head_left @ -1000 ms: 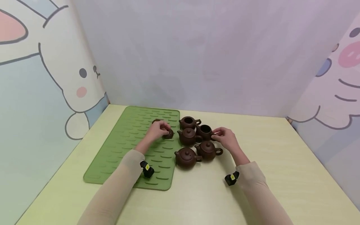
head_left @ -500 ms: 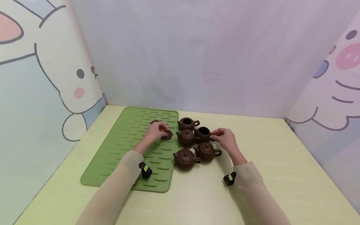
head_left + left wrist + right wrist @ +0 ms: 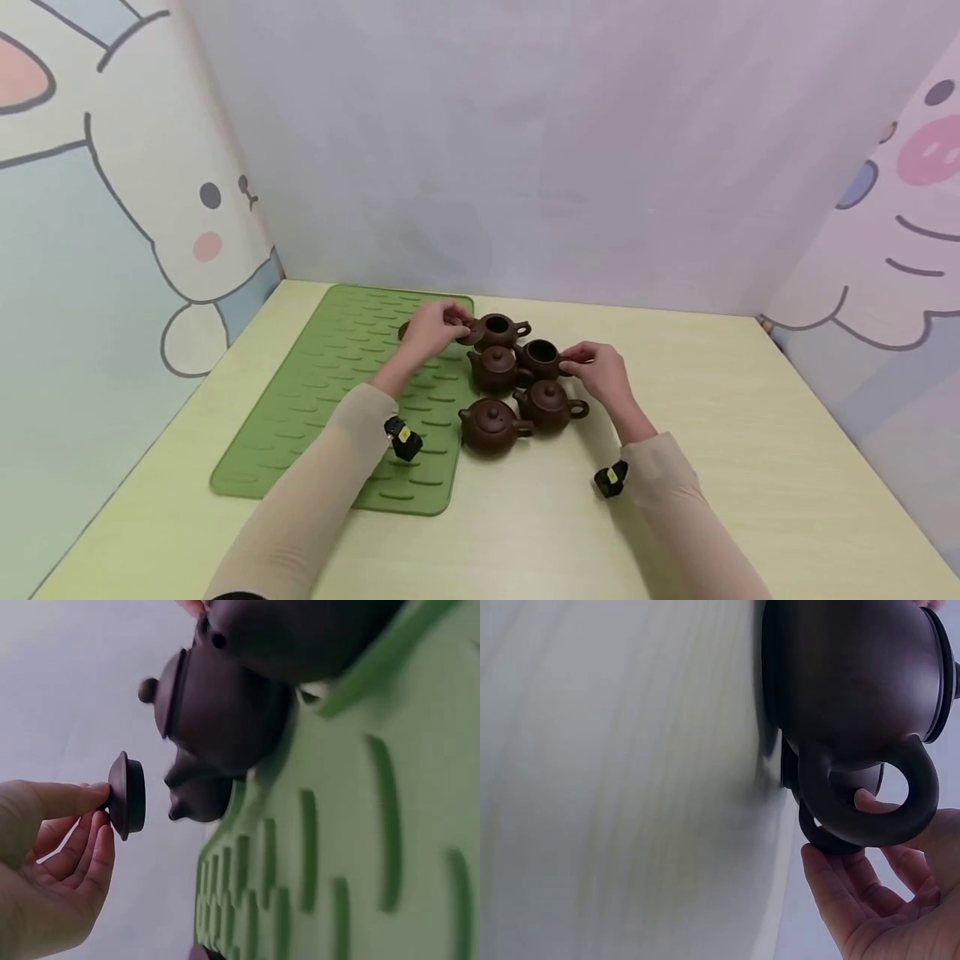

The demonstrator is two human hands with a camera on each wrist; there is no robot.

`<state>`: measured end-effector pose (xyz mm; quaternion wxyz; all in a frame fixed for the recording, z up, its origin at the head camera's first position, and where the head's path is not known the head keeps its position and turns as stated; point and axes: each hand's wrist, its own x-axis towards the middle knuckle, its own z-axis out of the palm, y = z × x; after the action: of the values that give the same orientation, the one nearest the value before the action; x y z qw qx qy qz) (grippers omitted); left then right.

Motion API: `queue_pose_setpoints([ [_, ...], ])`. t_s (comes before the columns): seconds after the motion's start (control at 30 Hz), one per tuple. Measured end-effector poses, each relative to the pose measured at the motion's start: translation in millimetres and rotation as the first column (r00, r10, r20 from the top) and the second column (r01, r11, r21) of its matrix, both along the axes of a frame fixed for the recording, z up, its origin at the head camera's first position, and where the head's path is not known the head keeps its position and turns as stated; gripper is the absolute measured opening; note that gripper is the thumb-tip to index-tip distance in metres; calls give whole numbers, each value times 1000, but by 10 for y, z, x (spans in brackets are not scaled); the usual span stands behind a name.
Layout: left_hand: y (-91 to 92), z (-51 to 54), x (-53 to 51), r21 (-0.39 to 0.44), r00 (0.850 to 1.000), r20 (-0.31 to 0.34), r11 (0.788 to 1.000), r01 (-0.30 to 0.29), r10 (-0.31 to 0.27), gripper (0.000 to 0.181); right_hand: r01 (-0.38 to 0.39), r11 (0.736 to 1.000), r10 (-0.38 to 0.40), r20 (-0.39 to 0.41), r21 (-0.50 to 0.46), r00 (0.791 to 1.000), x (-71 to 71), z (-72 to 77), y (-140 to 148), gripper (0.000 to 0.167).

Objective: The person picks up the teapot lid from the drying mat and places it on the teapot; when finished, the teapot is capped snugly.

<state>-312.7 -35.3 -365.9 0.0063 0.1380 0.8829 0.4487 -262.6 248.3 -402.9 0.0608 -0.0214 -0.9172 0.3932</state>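
Note:
My left hand (image 3: 433, 327) pinches a dark brown teapot lid (image 3: 127, 796) by its knob. In the left wrist view the lid is in the air, its rim tilted toward the teapots. It hovers just left of the rearmost lidless teapot (image 3: 496, 338). My right hand (image 3: 602, 372) holds the handle (image 3: 829, 841) of a second lidless teapot (image 3: 538, 365), which stands on the table. Another brown lid (image 3: 402, 330) lies on the green mat, partly hidden behind my left hand.
Three lidded teapots stand close by: one in the middle (image 3: 493, 372), one at the front left (image 3: 491, 428), one at the front right (image 3: 546, 408). The green ridged mat (image 3: 300, 433) covers the left of the pale table (image 3: 750, 433). Walls enclose the back and sides.
My left hand has raised the lid from the mat and carried it back and to the right, beside the rearmost teapot. My right hand keeps its hold on the handle.

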Motion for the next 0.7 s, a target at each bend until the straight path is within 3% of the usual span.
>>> queue_pose_setpoints([
  [0.2, 291, 127, 2, -24, 997, -25, 997, 77, -78, 13, 9, 1000, -9, -24, 5, 1000, 10, 3, -21, 16],
  [0.33, 472, 163, -5, -26, 992, -4, 992, 125, -125, 13, 10, 1000, -11, -33, -8, 999, 12, 15, -36, 16],
  [0.7, 862, 140, -23, -84, 983, 28, 980, 183, -181, 13, 13, 1000, -13, -30, 3, 999, 9, 1, -17, 16],
])
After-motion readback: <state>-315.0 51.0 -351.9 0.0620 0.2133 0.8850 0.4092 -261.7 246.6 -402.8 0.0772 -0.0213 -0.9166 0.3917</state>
